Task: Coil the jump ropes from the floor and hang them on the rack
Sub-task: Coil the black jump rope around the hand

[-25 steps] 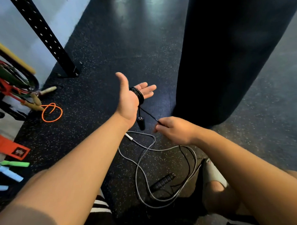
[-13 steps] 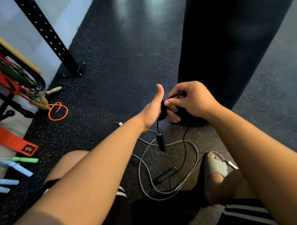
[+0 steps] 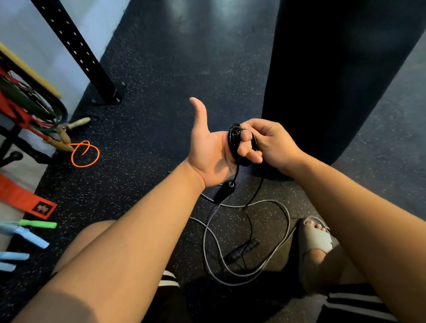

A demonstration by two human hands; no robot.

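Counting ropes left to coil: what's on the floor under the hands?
A looped grey rope and the black rope's free handle; the arms hide floor beside them.

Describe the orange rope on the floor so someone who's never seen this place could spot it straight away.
Look left to the rack hung with red and green bands. At its foot, by wooden handles, the orange rope lies looped on the speckled floor. It is the only orange cord; the grey rope and black jump rope sit nearer the person.

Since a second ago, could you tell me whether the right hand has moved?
Yes: the right hand rose against the punching bag, to the coil.
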